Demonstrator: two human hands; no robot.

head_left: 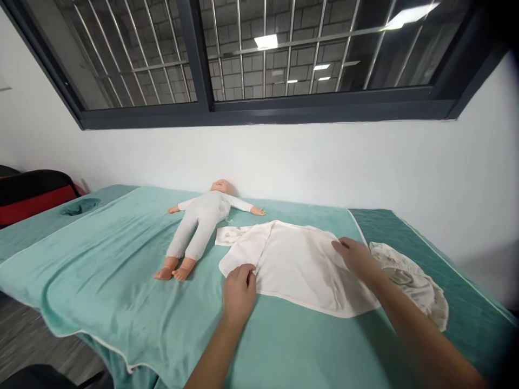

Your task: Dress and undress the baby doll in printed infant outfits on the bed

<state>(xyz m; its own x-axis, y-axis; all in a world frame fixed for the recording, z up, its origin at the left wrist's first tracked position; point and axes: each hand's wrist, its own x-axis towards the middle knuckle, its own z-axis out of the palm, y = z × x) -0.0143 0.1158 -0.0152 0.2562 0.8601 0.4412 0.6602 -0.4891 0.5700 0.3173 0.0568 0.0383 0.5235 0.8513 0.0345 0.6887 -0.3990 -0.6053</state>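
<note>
A white baby top (295,265) lies spread on the green sheet, with a small printed sleeve-like part poking out at its upper left. My left hand (239,294) has its fingers curled closed on the lower left edge of the top. Over the right side of the cloth, my right hand (357,260) pinches the fabric between thumb and fingers. Left of the top, a baby doll (205,216) in a white suit rests on its back, arms spread, head near the wall and bare feet toward me.
A crumpled printed white cloth item (409,275) sits right of the top, beside my right forearm. The green sheet (101,270) covers the bed, which stands against a white wall (284,156) under a barred window. A black and red bag (38,194) is at the far left.
</note>
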